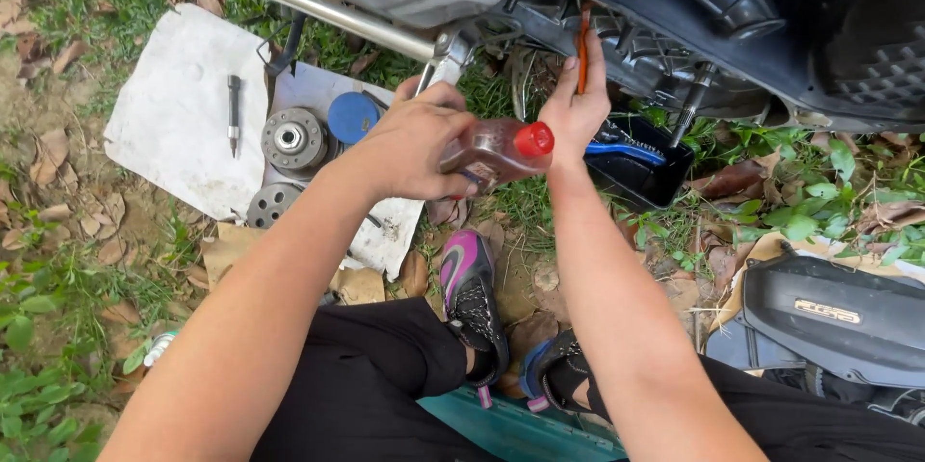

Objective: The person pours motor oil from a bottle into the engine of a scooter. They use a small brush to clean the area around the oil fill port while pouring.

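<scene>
My left hand (pixel 416 141) grips a small clear bottle of reddish-brown liquid (pixel 491 151) with a red cap, held sideways, cap pointing right. My right hand (pixel 575 101) reaches up beside it and holds a thin orange-handled tool (pixel 583 48) whose tip goes into the open engine side of a scooter (pixel 674 28). The tool's working end is hidden among the engine parts. Both hands hover above the grass, just under the scooter's body.
A black tray (pixel 644 173) with a blue-handled tool lies under the engine. On white boards (pixel 178 115) to the left lie round metal clutch parts (pixel 294 139), a blue disc (pixel 352 115) and a socket bit (pixel 233 110). A removed black cover (pixel 833 317) rests at right. My shoes (pixel 472 293) stand below.
</scene>
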